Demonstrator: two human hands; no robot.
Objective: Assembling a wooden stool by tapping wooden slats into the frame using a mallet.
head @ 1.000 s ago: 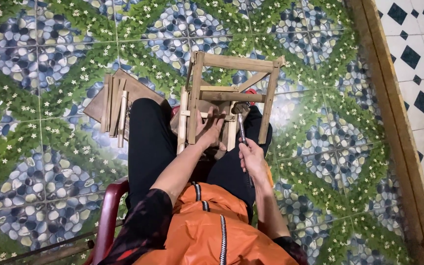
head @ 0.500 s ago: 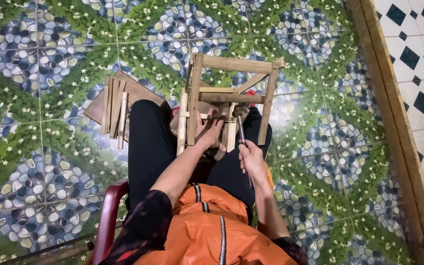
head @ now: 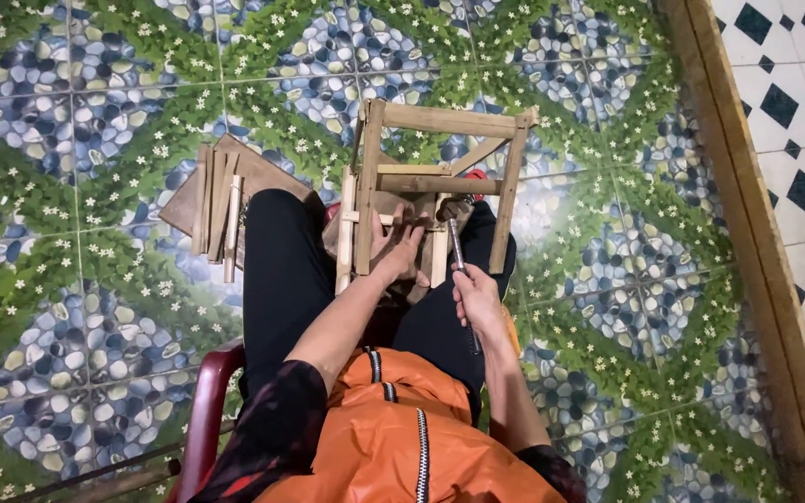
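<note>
A: Where's the frame (head: pixel 440 177)?
B: On the lap, stretching toward twelve o'clock over the tiles (head: pixel 95 112).
A: The left hand (head: pixel 401 250)?
B: Pressed on its lower slats, fingers spread.
A: And the right hand (head: pixel 477 296)?
B: Fingers closed round a hammer (head: pixel 456 244), head touching the frame.
A: Anything else?
B: Slats (head: pixel 219 207) on a board at ten o'clock; red chair (head: pixel 207 410) below.

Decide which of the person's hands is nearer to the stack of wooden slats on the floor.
Left. The left hand rests on the wooden frame, closer to the wooden slats. The right hand, gripping a hammer, is farther away.
</note>
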